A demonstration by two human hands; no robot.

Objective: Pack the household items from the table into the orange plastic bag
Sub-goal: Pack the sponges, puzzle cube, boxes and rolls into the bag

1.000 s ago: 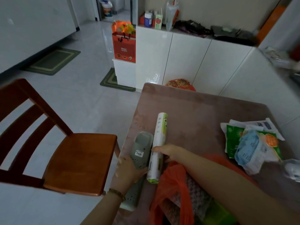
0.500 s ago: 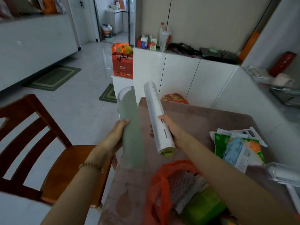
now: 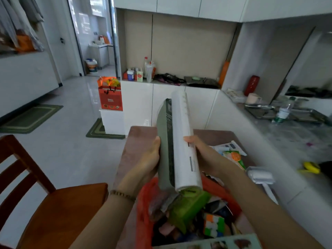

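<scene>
My left hand (image 3: 147, 159) grips a grey-green slipper (image 3: 164, 141), held upright on its edge. My right hand (image 3: 206, 155) grips a white roll in a wrapper (image 3: 185, 141), also upright. Slipper and roll are pressed side by side, their lower ends just above the mouth of the orange plastic bag (image 3: 143, 212). The bag sits open on the brown table (image 3: 129, 151) and holds a green box (image 3: 186, 209), a colour cube (image 3: 214, 225) and several other things. Packets (image 3: 231, 155) and a white lint roller (image 3: 260, 177) lie on the table to the right.
A wooden chair (image 3: 53, 212) stands left of the table. White cabinets (image 3: 161, 103) with bottles on top rise behind it, and a white counter (image 3: 287, 141) runs along the right. An orange paper bag (image 3: 110, 97) sits on a low white box.
Both hands picked the slipper and roll up off the table, raised them, then brought them together and down to the bag's mouth. The camera tilted upward.
</scene>
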